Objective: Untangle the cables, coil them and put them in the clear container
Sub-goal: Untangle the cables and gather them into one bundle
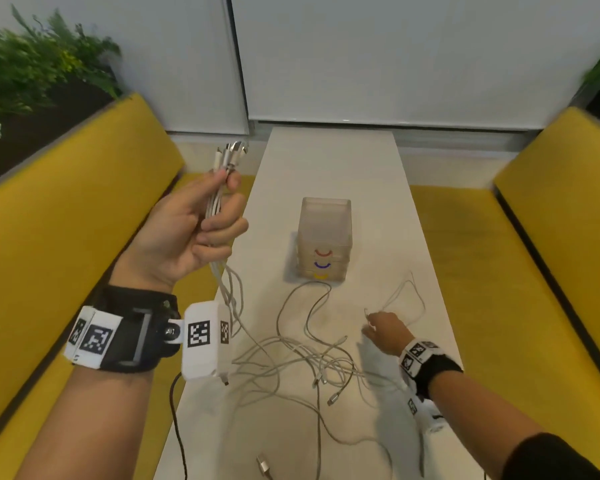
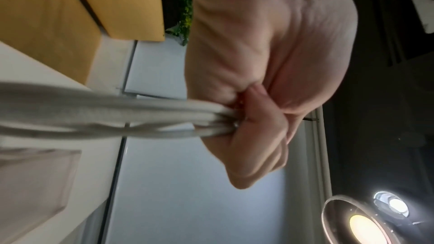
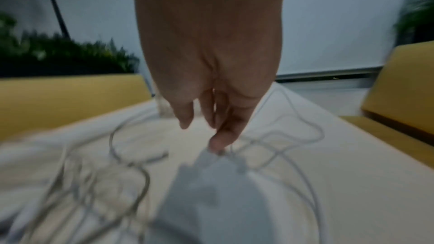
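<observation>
- Far left, a green plant (image 1: 32, 67) stands behind a yellow bench (image 1: 66, 209) that runs along the left side of the surface (image 1: 329, 161).
- The left hand (image 1: 187, 230) is raised over the left edge of the surface, palm toward the camera, its fingers (image 1: 222, 225) curled round a bundle of cable ends (image 1: 217, 199); the thumb presses the bundle from the far side.
- The plugs (image 1: 232, 150) of that bundle stick up above the fist, and the strands hang down below it to the surface.
- In the left wrist view the fingers (image 2: 256, 136) are pressed tightly together on the grey strands (image 2: 117, 118), with no gap between them.
- Loose cables (image 1: 309, 362) lie tangled on the near middle of the surface, several plugs among them.
- The clear container (image 1: 326, 237) stands upright in the middle of the surface, beyond the tangle; one cable loop reaches its near side. Coloured arcs, red, purple and yellow, show on its near face.
- The right hand (image 1: 388, 330) is low on the right side of the surface, fingers pointing down. Thumb and fingertip (image 3: 218, 144) pinch a thin cable (image 1: 406, 299) that loops away toward the far right; the other fingers are loosely apart.
- On the right stands another yellow bench (image 1: 551, 209).
</observation>
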### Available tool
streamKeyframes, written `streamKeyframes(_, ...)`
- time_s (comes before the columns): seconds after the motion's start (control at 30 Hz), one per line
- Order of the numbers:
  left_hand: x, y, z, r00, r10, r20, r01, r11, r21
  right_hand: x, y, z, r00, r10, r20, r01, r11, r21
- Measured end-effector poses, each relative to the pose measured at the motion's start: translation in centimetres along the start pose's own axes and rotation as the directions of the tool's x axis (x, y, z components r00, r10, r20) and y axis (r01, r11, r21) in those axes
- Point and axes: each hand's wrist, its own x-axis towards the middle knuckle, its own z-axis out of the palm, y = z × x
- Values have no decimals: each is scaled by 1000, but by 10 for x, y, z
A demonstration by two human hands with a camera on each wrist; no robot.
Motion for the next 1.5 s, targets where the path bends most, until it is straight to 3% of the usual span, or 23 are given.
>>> streamKeyframes(0.13, -14, -2, -5, 990, 16, -137, -9, 999, 53, 8, 12, 28, 999, 35, 1, -34, 969, -245)
streamKeyframes(0.2, -21, 0, -9, 987, 17, -161, -7, 998, 66, 10, 15, 24, 999, 53, -5, -53, 975, -215)
streamKeyframes(0.3, -27, 1, -15, 994, 27, -105, -23, 999, 41, 7, 11, -17, 995, 84, -54, -73, 981, 179)
streamKeyframes(0.4, -25, -4, -17, 984, 88, -155, -71, 991, 114, -17, -7, -92, 993, 12, -122, 68, 775, 628)
streamKeyframes(0.47, -18, -9, -13, 978, 111, -177, -89, 988, 130, -42, -24, -141, 978, -91, -187, 201, 636, 745)
streamKeyframes(0.53, -9, -15, -7, 975, 118, -186, -95, 987, 126, -65, -41, -180, 951, -185, -248, 309, 561, 768)
streamKeyframes(0.63, 10, -30, 10, 964, 137, -228, -88, 973, 212, -95, -68, -214, 906, -312, -285, 415, 532, 738)
streamKeyframes(0.87, 50, -80, 53, 931, 209, -300, -32, 864, 503, -112, -124, -215, 832, -442, -334, 542, 522, 658)
streamKeyframes(1.0, 49, -81, 58, 827, 385, -409, -91, 811, 578, -111, -136, -205, 837, -408, -364, 541, 520, 661)
streamKeyframes(1.1, 37, -52, 51, 739, 486, -466, -162, 800, 577, -107, -124, -197, 844, -415, -340, 536, 627, 565)
streamKeyframes(1.17, 25, -22, 38, 648, 556, -520, -244, 799, 549, -100, -103, -188, 863, -397, -313, 503, 739, 449)
streamKeyframes(1.23, 10, 9, 28, 543, 623, -563, -367, 779, 509, -92, -76, -178, 906, -315, -284, 415, 797, 440)
streamKeyframes(1.4, -11, 55, -10, 303, 726, -617, -584, 653, 482, -81, -13, -150, 980, -79, -184, 170, 812, 558)
streamKeyframes(1.43, -14, 63, -32, 277, 711, -646, -601, 653, 461, -82, -4, -146, 990, -35, -139, 108, 819, 564)
streamKeyframes(1.5, -23, 73, -78, 306, 667, -679, -600, 689, 407, -85, 17, -134, 996, 45, -80, 10, 819, 573)
